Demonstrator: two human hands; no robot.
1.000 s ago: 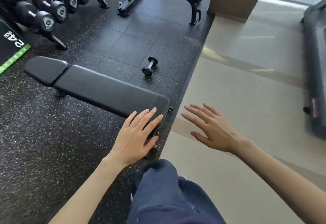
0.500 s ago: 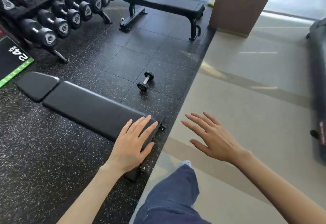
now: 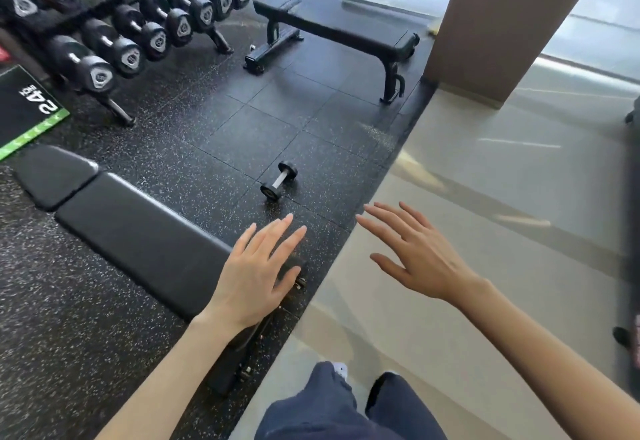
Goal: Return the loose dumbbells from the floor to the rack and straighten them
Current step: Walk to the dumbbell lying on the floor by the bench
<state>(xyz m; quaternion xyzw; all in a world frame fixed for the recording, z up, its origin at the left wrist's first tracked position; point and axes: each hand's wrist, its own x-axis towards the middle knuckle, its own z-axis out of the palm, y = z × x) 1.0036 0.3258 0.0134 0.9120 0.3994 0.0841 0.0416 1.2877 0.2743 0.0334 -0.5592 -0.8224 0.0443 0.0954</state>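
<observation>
we see only part of the rack: it runs off the top and left edges, and its rows of dark dumbbells with pale hexagonal end badges are cut off there. our near bench has its right end hidden under our left hand, and a green-edged mat printed "24" is clipped at the left border. something dark on the far right edge is too blurred to name.

the floor is black rubber tile flecked with pale specks, meeting smooth beige flooring along a diagonal seam. both benches are padded in matte black; the far bench stands on a black metal frame beside a brown pillar.

the loose dumbbell lies on the rubber tile between the two benches, well apart from the rack. it is small, with round black ends and a short bright metal handle; its long axis runs diagonally, near end lower-left, far end upper-right.

our right hand hovers over the seam. the fingers of both hands are spread flat and hold nothing.
</observation>
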